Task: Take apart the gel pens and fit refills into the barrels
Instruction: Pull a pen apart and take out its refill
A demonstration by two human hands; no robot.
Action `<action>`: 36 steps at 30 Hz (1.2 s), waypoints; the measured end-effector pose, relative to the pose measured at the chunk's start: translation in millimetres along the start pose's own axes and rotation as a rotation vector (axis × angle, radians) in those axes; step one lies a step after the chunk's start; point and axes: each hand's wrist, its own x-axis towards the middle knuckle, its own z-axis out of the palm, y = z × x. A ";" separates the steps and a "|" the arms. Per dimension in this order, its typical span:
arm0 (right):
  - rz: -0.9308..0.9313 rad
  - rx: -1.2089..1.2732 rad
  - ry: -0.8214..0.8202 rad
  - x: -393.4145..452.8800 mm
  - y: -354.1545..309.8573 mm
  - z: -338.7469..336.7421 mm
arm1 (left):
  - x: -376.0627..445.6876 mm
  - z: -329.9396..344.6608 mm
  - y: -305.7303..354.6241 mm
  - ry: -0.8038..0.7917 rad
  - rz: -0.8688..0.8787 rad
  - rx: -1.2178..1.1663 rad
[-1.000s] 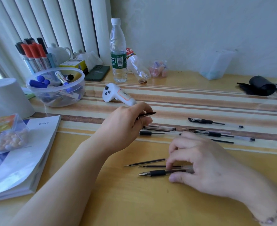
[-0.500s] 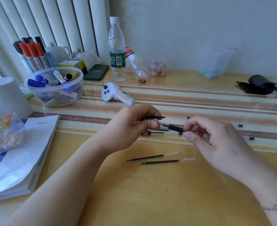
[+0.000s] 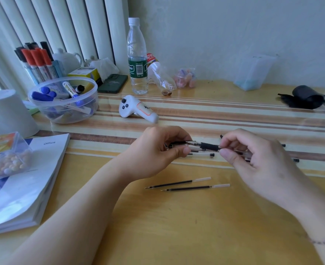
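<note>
Gel pen and loose refills on the worktop.
A gel pen with black grip lay horizontal between both hands; two black-ink refills lay side by side, nearly parallel, tips leftward, nearer the viewer; further pen parts lay behind.

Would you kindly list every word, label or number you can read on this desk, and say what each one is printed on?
"Office": on the cover of the white book at the left.
Green label with a barcode on the upright water bottle: lettering too blurred to read.
Red label on the bottle lying on its side: characters unreadable.
Small mark on the white controller: not legible.
Yellow box: print too small.
</note>
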 end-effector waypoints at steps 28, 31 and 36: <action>-0.009 -0.007 0.060 1.9 3.7 -4.9 | 0.6 4.3 3.0 -0.005 0.029 -0.045; -0.029 -0.015 0.047 1.2 2.2 -4.2 | -0.8 7.0 1.0 -0.023 0.050 0.025; -0.086 -0.060 -0.007 -0.2 -1.3 0.0 | -1.8 11.4 2.0 -0.051 0.030 0.061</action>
